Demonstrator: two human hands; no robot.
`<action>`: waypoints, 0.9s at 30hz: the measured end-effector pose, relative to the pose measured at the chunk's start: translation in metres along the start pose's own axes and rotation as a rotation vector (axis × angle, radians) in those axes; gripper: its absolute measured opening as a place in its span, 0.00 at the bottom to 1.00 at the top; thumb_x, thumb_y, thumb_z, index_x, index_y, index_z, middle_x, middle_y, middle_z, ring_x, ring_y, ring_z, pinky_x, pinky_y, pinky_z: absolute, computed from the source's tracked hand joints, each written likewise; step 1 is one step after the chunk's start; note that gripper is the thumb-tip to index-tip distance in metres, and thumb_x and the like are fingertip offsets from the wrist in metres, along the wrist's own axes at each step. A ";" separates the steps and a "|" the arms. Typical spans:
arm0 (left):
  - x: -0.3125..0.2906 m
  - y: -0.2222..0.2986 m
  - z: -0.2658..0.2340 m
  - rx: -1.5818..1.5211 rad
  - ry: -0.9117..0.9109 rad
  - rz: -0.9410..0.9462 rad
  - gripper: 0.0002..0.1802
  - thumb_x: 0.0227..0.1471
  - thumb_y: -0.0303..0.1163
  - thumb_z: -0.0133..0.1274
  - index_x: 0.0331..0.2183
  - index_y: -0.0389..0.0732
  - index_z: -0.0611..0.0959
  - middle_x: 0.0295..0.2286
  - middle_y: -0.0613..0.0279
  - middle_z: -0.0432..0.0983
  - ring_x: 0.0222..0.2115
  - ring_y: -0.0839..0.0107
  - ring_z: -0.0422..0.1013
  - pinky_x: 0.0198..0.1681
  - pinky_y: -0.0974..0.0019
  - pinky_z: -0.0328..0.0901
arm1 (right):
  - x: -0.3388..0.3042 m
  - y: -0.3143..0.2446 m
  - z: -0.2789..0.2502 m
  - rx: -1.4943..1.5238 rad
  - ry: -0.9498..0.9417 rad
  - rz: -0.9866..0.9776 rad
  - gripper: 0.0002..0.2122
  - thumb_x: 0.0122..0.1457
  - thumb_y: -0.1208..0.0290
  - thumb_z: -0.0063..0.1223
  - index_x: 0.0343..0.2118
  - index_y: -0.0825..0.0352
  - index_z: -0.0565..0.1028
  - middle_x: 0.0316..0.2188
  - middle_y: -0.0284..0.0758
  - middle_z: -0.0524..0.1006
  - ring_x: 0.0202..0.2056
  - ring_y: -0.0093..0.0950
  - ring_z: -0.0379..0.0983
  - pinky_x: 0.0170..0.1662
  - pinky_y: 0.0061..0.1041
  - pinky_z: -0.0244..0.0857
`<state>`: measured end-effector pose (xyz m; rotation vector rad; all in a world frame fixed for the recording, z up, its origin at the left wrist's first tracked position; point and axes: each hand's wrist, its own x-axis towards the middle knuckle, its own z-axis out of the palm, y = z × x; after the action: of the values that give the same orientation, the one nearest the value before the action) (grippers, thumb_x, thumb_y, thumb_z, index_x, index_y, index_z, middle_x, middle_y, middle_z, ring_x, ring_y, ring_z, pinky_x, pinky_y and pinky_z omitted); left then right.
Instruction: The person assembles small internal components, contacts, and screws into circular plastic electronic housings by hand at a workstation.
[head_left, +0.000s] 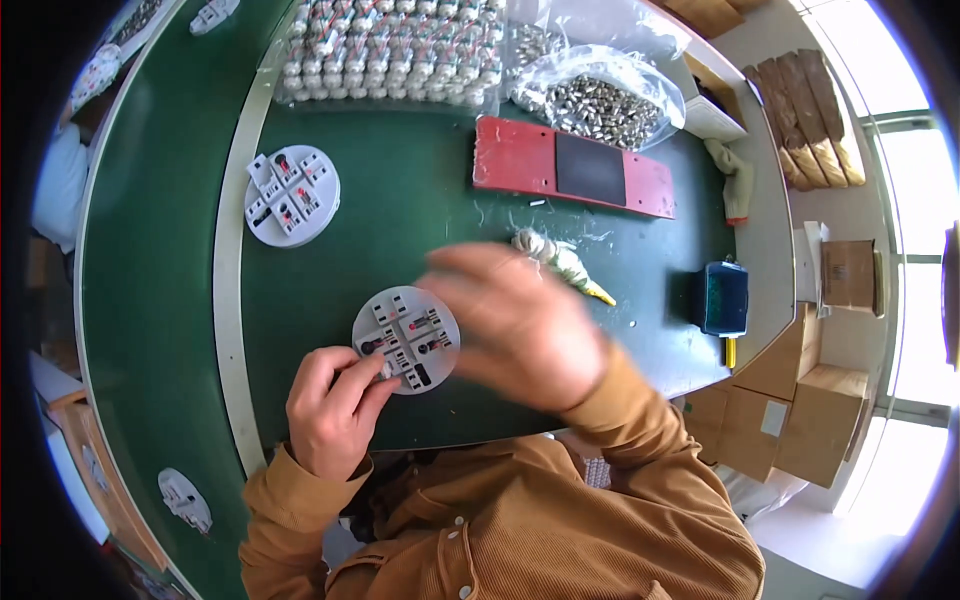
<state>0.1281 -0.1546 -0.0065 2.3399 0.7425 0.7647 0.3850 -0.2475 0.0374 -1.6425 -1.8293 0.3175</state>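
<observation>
A round pale-grey plastic base (441, 362) with socket-like blocks and small red and black parts sits in front of me. My left hand (333, 405) grips it at its lower left edge, fingers and thumb closed there. Just to the right of it my right hand (520, 325) is smeared by motion; its fingers and anything in them cannot be made out. A similar round base (322, 215) lies farther left, beside the pale strip along the table. Beyond my right hand is a wrapped tool with a yellow tip (572, 268).
A red board with a black pad (588, 170) lies at the back, near a bag of small metal parts (610, 112) and a tray of white pieces (390, 60). At right stand a blue bin (724, 300) and a glove (737, 180). Another base (184, 500) lies lower left.
</observation>
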 end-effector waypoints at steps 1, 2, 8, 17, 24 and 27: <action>-0.003 -0.001 -0.002 -0.009 0.004 -0.012 0.18 0.44 0.19 0.75 0.41 0.38 0.91 0.38 0.61 0.78 0.31 0.63 0.73 0.35 0.61 0.71 | 0.007 0.018 -0.020 -0.109 0.186 -0.023 0.28 0.51 0.78 0.75 0.59 0.64 0.83 0.58 0.40 0.84 0.51 0.37 0.83 0.56 0.34 0.78; -0.005 -0.002 -0.003 -0.016 0.009 -0.026 0.19 0.44 0.19 0.75 0.41 0.38 0.91 0.38 0.61 0.78 0.31 0.64 0.73 0.35 0.61 0.71 | 0.013 0.028 -0.044 -0.004 0.232 0.361 0.19 0.55 0.82 0.70 0.51 0.66 0.87 0.47 0.39 0.88 0.40 0.32 0.84 0.48 0.32 0.78; 0.002 -0.004 0.005 -0.097 0.023 -0.040 0.20 0.45 0.18 0.75 0.42 0.37 0.90 0.39 0.60 0.78 0.31 0.65 0.74 0.36 0.63 0.72 | 0.062 0.216 -0.113 -0.395 0.168 0.583 0.12 0.64 0.66 0.64 0.46 0.63 0.90 0.37 0.36 0.89 0.37 0.38 0.84 0.48 0.35 0.77; -0.021 -0.001 -0.023 -0.098 0.042 -0.074 0.17 0.48 0.21 0.73 0.42 0.38 0.89 0.41 0.60 0.79 0.35 0.63 0.76 0.40 0.63 0.73 | 0.093 0.256 -0.104 -0.250 -0.140 0.703 0.12 0.59 0.65 0.70 0.42 0.67 0.89 0.35 0.38 0.87 0.35 0.32 0.79 0.45 0.34 0.77; -0.040 0.002 -0.005 -0.213 0.004 -0.038 0.15 0.50 0.20 0.72 0.41 0.39 0.88 0.39 0.62 0.78 0.33 0.64 0.74 0.39 0.62 0.72 | 0.036 0.214 -0.107 -0.403 0.106 0.675 0.09 0.62 0.68 0.70 0.42 0.67 0.89 0.30 0.32 0.84 0.33 0.25 0.77 0.40 0.25 0.73; -0.029 -0.012 0.002 -0.234 0.019 -0.061 0.15 0.50 0.20 0.72 0.42 0.39 0.88 0.39 0.63 0.78 0.32 0.65 0.74 0.38 0.62 0.72 | 0.027 0.140 -0.086 -0.135 0.155 0.608 0.10 0.64 0.72 0.67 0.46 0.67 0.89 0.33 0.32 0.86 0.33 0.23 0.77 0.40 0.22 0.72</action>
<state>0.1063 -0.1660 -0.0254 2.0945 0.6891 0.8022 0.5478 -0.2166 0.0300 -2.2311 -1.2262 0.3152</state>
